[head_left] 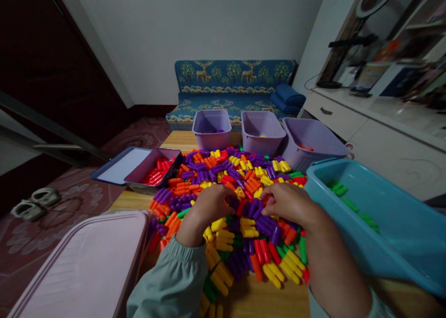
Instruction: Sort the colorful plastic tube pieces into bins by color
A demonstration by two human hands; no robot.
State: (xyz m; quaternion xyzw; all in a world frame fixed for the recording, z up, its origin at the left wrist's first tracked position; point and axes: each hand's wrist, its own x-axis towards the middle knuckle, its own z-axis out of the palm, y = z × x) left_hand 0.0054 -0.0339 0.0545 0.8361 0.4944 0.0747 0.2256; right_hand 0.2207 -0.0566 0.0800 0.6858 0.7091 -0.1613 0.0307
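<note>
My left hand (pixel 216 201) reaches over a heap of coloured plastic tube pieces, fingers bent and thumb apart from them. Just right of its fingertips lies a red piece (pixel 241 208). My right hand (pixel 286 198) is opposite, its thumb and forefinger curved with a gap between them, beside a purple piece (pixel 257 208). I see nothing held in either hand, though some fingertips are hidden. Around them lie purple pieces (pixel 267 227), yellow pieces (pixel 248 228), orange pieces (pixel 252 184) and green pieces (pixel 303 250), many joined in rows.
Three lilac bins (pixel 211 139) (pixel 262 144) (pixel 306 144) stand behind the heap. A blue tub (pixel 393 243) with green pieces is at right. A box (pixel 141 175) with red pieces sits left, near a pink lid (pixel 94 257). A patterned sofa (pixel 237 97) is beyond the wooden table (pixel 272 301).
</note>
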